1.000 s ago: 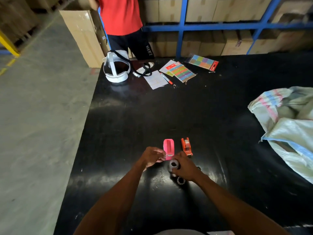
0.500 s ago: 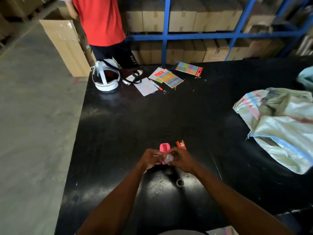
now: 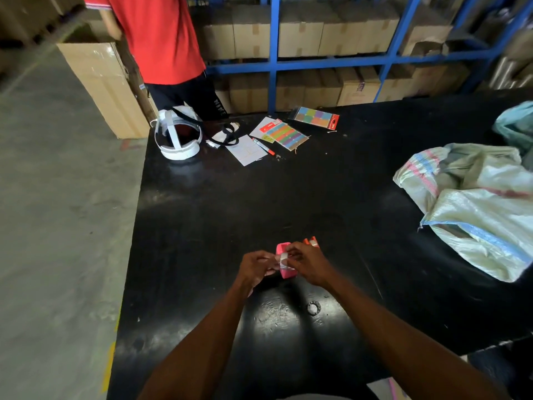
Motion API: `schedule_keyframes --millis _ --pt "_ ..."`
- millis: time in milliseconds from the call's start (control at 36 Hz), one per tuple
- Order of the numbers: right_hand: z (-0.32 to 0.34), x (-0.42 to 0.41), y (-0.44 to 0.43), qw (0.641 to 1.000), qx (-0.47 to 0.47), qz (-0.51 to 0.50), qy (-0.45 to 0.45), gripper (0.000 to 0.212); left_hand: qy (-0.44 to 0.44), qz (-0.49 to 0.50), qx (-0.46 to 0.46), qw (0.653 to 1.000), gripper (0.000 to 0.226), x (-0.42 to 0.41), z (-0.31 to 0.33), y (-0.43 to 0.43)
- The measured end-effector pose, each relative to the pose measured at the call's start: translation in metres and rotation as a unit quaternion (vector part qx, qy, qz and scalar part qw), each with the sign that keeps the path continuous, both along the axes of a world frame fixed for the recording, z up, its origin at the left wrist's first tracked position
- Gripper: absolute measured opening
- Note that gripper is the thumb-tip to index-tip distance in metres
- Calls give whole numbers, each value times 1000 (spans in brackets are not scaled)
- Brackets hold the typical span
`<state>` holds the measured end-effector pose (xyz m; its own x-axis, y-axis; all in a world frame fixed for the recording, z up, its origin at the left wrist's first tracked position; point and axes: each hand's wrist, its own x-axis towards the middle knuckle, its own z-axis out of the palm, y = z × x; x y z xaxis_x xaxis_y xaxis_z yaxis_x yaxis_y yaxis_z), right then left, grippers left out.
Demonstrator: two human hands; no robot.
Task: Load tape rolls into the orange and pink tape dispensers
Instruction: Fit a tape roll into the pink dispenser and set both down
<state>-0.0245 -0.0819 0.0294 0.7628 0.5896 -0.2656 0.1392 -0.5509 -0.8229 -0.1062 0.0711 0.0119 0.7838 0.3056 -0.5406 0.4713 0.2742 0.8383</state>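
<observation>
Black table (image 3: 219, 215) — glossy top. Beyond the hands: white headband (image 3: 177, 137), paper sheets (image 3: 246, 150), red marker (image 3: 264, 146), two coloured sticker packs (image 3: 290, 136). Right of the hands: woven sack (image 3: 476, 206). Just nearer than the hands — small ring (image 3: 313, 307).

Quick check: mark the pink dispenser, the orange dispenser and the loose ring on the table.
pink dispenser (image 3: 287, 273): head view, lower body.
orange dispenser (image 3: 312, 241): head view, visible top.
loose ring (image 3: 313, 308): head view, rim.

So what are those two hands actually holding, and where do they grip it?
Both the left hand and right hand pinch a small clear tape roll at its sides, over the pink plastic tape dispenser. Which hand steadies the dispenser cannot be told.
</observation>
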Motion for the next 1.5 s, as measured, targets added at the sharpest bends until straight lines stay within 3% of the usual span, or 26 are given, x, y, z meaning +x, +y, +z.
schedule_keyframes --millis 194,583,722,861,944,1083,1250,1500 --pt "3 -8 -1 999 -26 7 22 22 3 16 -23 1000 4 -5 -7 -4" --pt "-19 25 -21 995 -25 97 17 37 27 50 -26 998 12 11 -8 -33" --pt "-21 41 -20 990 -43 135 24 43 45 70 -43 996 5 20 -13 -40" --pt "-24 57 -19 989 -49 140 18 52 66 76 -46 994 14 31 -21 -38" --pt "-25 67 -16 986 -57 152 26 53 72 88 -24 993 9 38 -25 -33" --pt "-36 80 -12 985 -81 154 12 50 105 104 97 984 7 45 -39 -21" --pt "-47 89 -1 975 -118 186 -30 44 106 72 118 985 31 54 -51 -13" --pt "-62 100 13 958 -146 229 -88 43 108 75 49 990 43 68 -71 -12"
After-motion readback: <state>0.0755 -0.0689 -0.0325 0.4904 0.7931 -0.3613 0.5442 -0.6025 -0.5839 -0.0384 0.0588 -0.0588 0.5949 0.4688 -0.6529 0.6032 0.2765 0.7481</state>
